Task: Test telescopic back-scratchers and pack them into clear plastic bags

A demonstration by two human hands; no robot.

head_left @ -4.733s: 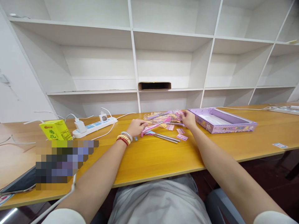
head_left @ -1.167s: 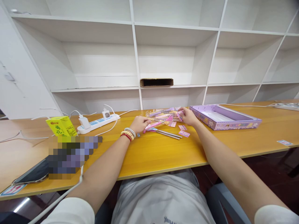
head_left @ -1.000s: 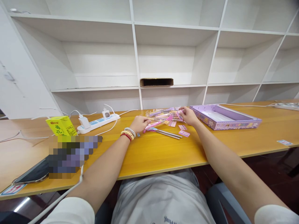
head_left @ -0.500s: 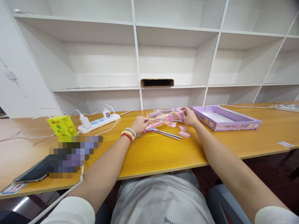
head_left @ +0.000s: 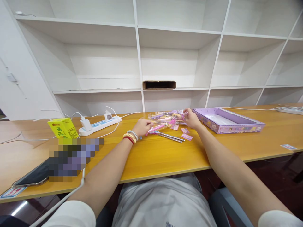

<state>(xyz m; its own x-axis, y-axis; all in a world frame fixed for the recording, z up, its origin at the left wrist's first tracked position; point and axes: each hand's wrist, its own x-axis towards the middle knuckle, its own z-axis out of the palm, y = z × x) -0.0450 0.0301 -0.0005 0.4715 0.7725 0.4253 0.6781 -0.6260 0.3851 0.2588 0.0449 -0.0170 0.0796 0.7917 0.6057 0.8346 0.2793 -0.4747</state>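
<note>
My left hand (head_left: 142, 127), with beaded bracelets at the wrist, is closed at the left end of a slim pink stick-like item (head_left: 158, 128), possibly a pen. Behind it lies a pile of clear-wrapped packets (head_left: 167, 116) with pink, purple and tan contents. At the pile's right edge is my right hand (head_left: 191, 119), its fingers closed together against the packets; what they pinch is too small to make out. Two thin silver rods (head_left: 171, 137) lie on the table in front of the pile. Beside them are small pink cards (head_left: 187, 136).
A shallow purple box (head_left: 239, 129) stands right of my right hand. To the left are a white power strip (head_left: 100, 125) with cables, a yellow carton (head_left: 62, 128) and a dark phone (head_left: 33, 173). White shelves (head_left: 109, 63) rise behind the wooden table (head_left: 161, 160).
</note>
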